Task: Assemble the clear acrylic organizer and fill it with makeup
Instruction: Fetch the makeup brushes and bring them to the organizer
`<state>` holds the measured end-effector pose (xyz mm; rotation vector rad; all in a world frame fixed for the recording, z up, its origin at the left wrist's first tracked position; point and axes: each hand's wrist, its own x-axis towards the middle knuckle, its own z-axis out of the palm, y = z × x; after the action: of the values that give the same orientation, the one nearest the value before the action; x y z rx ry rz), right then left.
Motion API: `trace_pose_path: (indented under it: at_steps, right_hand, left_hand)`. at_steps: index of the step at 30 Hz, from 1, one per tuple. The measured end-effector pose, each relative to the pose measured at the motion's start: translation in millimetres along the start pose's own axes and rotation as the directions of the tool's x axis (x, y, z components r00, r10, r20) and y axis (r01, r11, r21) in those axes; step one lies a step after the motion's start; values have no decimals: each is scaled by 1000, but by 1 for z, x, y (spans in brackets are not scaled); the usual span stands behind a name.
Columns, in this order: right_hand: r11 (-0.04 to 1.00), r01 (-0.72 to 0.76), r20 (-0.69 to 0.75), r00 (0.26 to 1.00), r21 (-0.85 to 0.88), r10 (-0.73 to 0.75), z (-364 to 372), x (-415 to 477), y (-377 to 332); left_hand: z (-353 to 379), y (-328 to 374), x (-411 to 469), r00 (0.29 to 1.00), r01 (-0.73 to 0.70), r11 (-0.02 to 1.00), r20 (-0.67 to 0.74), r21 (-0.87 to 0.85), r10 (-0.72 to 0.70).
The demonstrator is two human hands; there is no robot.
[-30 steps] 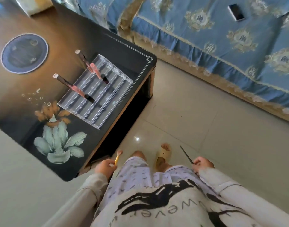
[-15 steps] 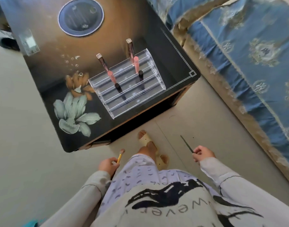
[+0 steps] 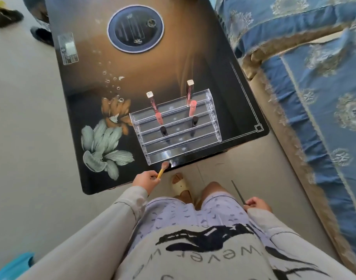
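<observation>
A clear acrylic stepped organizer (image 3: 181, 138) stands near the front right corner of the dark painted table (image 3: 153, 77). Two lip gloss tubes stand in its back rows, one on the left (image 3: 156, 110) and one on the right (image 3: 190, 100). Two small black-capped items (image 3: 163, 130) (image 3: 195, 121) sit in a row further forward. My left hand (image 3: 145, 179) grips a makeup brush (image 3: 163, 168) with a yellow handle, its bristles close to the organizer's front edge. My right hand (image 3: 257, 205) holds a thin dark pencil (image 3: 237, 191) over the floor, beside my knee.
A round dark mat (image 3: 135, 30) and a small clear acrylic piece (image 3: 68, 48) lie at the table's far side. A bed with a blue patterned cover (image 3: 314, 77) runs along the right. Shoes (image 3: 7, 17) lie on the tiled floor at the far left.
The view has swung and I have come up to the table. My left hand has risen with the brush toward the organizer's front edge. My right hand still holds the pencil low.
</observation>
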<state>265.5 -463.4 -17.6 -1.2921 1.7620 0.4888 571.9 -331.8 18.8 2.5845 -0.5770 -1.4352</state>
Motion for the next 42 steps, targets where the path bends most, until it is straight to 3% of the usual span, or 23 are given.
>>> trace_pose_path:
  at_steps: [5, 10, 16, 21, 32, 42]
  right_hand:
    - [990, 103, 43, 994, -100, -100, -14, 24, -32]
    - [952, 213, 145, 972, -219, -185, -38, 42, -67]
    - [920, 261, 199, 958, -291, -208, -69, 55, -83]
    - [905, 250, 184, 963, -345, -196, -79, 53, -84]
    - [935, 167, 160, 980, -313, -122, -79, 41, -69]
    - [947, 145, 115, 986, -286, -116, -78, 33, -65]
  left_hand:
    - [10, 3, -2, 999, 27, 999, 38, 44, -29]
    - [20, 26, 0, 1000, 8, 998, -10, 67, -8]
    - [4, 75, 17, 970, -122, 892, -138, 434, 199]
    - [-2, 111, 39, 912, -221, 782, -161, 583, 378]
    - [18, 117, 66, 863, -302, 746, -162, 593, 478]
    - [23, 113, 72, 900, -254, 828, -193, 500, 392]
